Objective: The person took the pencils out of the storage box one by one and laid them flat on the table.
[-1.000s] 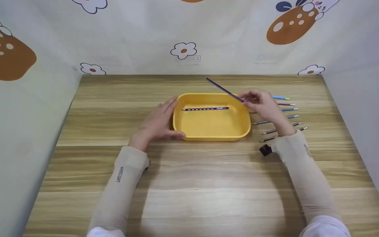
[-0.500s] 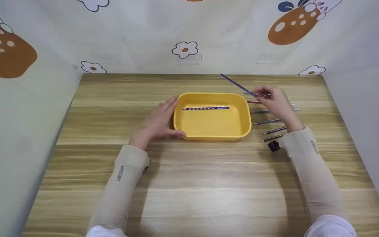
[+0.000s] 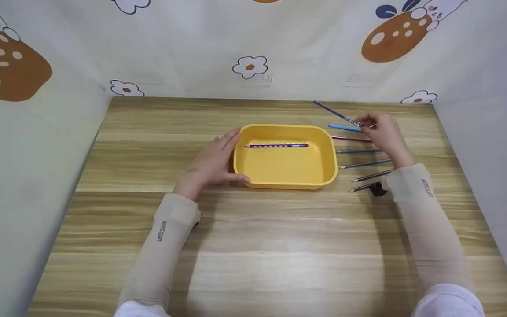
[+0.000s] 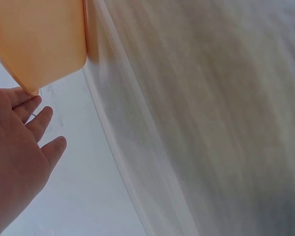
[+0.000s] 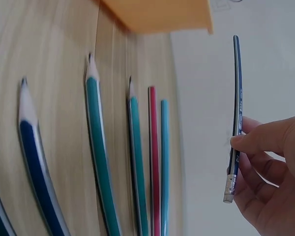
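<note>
My right hand (image 3: 385, 134) pinches a dark blue-purple pencil (image 3: 332, 111) between thumb and fingers, near its eraser end. In the right wrist view this pencil (image 5: 238, 83) is raised off the table, and its far end looks blunt. My left hand (image 3: 209, 165) spans the left end of a yellow plastic tub (image 3: 286, 185), thumb at the front corner and fingers along the side. The left wrist view has the left fingertips touching the tub's rim (image 4: 33, 92). Inside the tub lies a purple pencil with pale spots (image 3: 277, 145).
Several pencils lie in a row right of the tub: a light-blue one (image 3: 343, 127) at the back, then a red one (image 3: 351, 138), a teal one (image 3: 358, 151) and darker ones towards the front. A patterned cloth wall (image 3: 192, 53) borders the table's back edge.
My right hand has moved right, away from the tub, carrying the pencil over the back of the pencil row. The left hand and the tub have stayed put.
</note>
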Action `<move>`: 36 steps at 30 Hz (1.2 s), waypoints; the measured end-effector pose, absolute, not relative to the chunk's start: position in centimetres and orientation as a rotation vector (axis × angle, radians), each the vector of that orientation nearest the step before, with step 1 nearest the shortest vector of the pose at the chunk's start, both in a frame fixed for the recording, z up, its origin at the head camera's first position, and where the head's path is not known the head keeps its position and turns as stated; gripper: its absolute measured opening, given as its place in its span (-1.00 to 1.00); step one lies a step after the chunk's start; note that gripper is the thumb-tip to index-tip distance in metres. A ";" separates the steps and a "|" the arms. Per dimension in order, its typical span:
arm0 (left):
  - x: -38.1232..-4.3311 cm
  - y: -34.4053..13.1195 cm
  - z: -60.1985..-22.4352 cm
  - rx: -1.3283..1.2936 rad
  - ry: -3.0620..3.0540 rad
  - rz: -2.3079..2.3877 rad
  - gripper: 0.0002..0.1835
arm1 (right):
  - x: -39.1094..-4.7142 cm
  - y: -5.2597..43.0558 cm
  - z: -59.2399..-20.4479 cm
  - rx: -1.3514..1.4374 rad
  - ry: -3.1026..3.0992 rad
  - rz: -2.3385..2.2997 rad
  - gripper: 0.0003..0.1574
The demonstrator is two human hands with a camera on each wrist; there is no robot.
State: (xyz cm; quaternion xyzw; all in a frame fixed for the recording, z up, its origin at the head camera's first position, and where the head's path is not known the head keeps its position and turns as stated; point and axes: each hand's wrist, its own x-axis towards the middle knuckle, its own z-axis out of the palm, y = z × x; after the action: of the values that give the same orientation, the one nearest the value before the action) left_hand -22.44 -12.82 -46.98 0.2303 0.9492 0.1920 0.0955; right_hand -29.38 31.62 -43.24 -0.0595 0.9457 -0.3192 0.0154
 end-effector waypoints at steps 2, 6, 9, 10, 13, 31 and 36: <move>-22.4 -12.8 -46.9 0.678 2.810 0.570 0.45 | -29.7 32.1 -43.4 -0.171 2.946 -0.962 -0.68; -22.3 -12.8 -46.9 0.664 2.806 0.566 0.45 | -30.4 33.1 -43.6 -0.155 2.967 -0.888 -0.68; -22.3 -12.8 -46.8 0.653 2.812 0.567 0.45 | -31.2 33.8 -43.8 -0.175 2.987 -0.830 -0.68; -22.3 -12.8 -46.8 0.650 2.814 0.566 0.45 | -31.4 34.0 -43.9 -0.181 2.992 -0.809 -0.69; -22.2 -12.8 -46.8 0.654 2.817 0.556 0.44 | -31.9 34.7 -44.3 -0.191 2.997 -0.747 -0.70; -22.2 -12.9 -46.9 0.702 2.837 0.550 0.46 | -34.2 35.7 -46.4 -0.244 3.046 -0.540 -0.69; -22.1 -12.8 -46.8 0.693 2.823 0.561 0.44 | -34.5 35.8 -46.8 -0.219 3.044 -0.487 -0.66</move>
State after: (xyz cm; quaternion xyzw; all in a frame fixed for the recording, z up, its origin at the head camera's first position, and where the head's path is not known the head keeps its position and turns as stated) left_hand -22.15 -12.81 -46.79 0.2330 0.9497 0.1886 0.0904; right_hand -34.52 35.80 -46.85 -0.0708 0.9847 -0.1574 0.0254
